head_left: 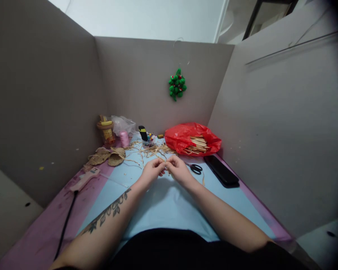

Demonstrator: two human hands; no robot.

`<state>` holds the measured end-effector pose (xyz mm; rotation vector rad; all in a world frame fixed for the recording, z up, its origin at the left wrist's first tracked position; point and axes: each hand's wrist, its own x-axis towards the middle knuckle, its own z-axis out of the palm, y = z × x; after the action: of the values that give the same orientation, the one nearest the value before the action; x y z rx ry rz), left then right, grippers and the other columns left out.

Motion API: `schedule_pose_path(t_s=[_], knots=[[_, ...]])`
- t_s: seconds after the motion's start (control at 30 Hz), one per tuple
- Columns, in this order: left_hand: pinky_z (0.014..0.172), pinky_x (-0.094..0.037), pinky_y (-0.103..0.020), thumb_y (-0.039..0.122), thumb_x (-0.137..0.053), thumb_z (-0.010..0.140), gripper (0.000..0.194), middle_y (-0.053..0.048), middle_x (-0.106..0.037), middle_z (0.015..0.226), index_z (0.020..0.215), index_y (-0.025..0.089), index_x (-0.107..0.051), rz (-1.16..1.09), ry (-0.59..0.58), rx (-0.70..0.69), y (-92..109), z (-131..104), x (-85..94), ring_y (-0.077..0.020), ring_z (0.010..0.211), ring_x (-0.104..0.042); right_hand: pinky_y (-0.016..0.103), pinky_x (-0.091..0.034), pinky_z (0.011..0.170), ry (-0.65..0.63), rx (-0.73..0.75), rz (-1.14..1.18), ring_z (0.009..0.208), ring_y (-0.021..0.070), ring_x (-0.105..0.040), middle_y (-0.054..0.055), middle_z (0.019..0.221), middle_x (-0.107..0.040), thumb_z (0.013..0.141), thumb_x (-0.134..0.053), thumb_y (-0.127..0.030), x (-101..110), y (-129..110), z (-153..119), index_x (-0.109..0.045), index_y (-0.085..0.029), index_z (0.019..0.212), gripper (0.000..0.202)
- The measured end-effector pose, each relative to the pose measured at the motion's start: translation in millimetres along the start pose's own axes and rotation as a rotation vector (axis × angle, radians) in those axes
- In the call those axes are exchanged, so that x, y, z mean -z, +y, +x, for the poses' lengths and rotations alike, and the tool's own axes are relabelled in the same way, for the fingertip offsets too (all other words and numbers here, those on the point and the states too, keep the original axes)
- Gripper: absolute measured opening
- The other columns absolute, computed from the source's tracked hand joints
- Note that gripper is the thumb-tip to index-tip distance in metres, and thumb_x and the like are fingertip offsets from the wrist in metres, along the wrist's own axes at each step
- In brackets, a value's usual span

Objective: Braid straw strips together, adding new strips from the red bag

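My left hand (154,169) and my right hand (177,168) meet at the fingertips above the blue cloth (163,206). Both are closed in a pinch on a thin straw-coloured strand (165,161), mostly hidden by the fingers. Just beyond them lies a loose heap of dried straw strands (152,150). Black-handled scissors (196,168) rest right of my right hand, their blades partly covered by it.
A red plastic bag (180,137) holds flat straw pieces (198,144). Nearby are a black phone (221,170), a glue gun (86,179) with its cord, woven brown pieces (116,156), a pink thread spool (124,138) and a jar (107,132). Grey panels (146,82) enclose three sides.
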<state>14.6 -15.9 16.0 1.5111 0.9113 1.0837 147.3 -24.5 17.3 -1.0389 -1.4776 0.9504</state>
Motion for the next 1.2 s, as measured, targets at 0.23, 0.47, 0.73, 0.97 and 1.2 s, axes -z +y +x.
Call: schedule_pose_path(t_s=[0.23, 0.47, 0.73, 0.97, 1.2], knots=[[0.053, -0.032, -0.021, 0.036, -0.044, 0.080, 0.024, 0.004, -0.042, 0.057, 0.065, 0.017, -0.044, 0.226, 0.026, -0.128, -4, 3, -0.9, -0.0089, 0.055, -0.039, 0.022, -0.034, 0.049, -0.045, -0.016, 0.078, 0.049, 0.0090, -0.043, -0.005, 0.052, -0.047, 0.069, -0.057, -0.032, 5, -1, 3, -0.049, -0.017, 0.065, 0.017], [0.055, -0.030, -0.022, 0.033, -0.041, 0.082, 0.022, 0.004, -0.042, 0.060, 0.067, 0.017, -0.044, 0.415, 0.106, -0.205, -1, 0, -0.7, -0.0098, 0.058, -0.038, 0.023, -0.036, 0.052, -0.060, -0.037, 0.059, 0.050, 0.0093, -0.045, -0.004, 0.055, -0.051, 0.068, -0.058, -0.033, 11, 2, 7, -0.052, -0.016, 0.068, 0.017], [0.053, -0.030, -0.021, 0.035, -0.045, 0.079, 0.023, 0.004, -0.042, 0.057, 0.065, 0.017, -0.045, 0.255, 0.146, -0.171, -5, 2, 1.1, -0.0090, 0.055, -0.039, 0.023, -0.029, 0.048, 0.014, 0.062, -0.243, 0.048, 0.0098, -0.039, -0.004, 0.052, -0.045, 0.075, -0.053, -0.034, 15, -9, -3, -0.048, -0.018, 0.061, 0.022], [0.049, -0.032, -0.019, 0.032, -0.051, 0.072, 0.021, 0.006, -0.039, 0.055, 0.063, 0.016, -0.041, -0.049, 0.040, 0.019, -6, 5, 1.1, -0.0064, 0.050, -0.037, 0.027, -0.034, 0.065, 0.006, 0.468, -0.806, 0.069, 0.0170, -0.050, 0.007, 0.071, -0.059, 0.082, -0.046, -0.021, -9, -2, -22, -0.058, -0.019, 0.069, 0.018], [0.050, -0.032, -0.019, 0.037, -0.051, 0.073, 0.025, 0.005, -0.040, 0.056, 0.063, 0.015, -0.043, 0.020, 0.096, -0.033, -11, 9, 5.3, -0.0068, 0.052, -0.037, 0.028, -0.036, 0.066, -0.063, 0.517, -0.699, 0.066, 0.0163, -0.050, 0.006, 0.067, -0.059, 0.083, -0.047, -0.026, -7, 4, -20, -0.062, -0.020, 0.071, 0.021]])
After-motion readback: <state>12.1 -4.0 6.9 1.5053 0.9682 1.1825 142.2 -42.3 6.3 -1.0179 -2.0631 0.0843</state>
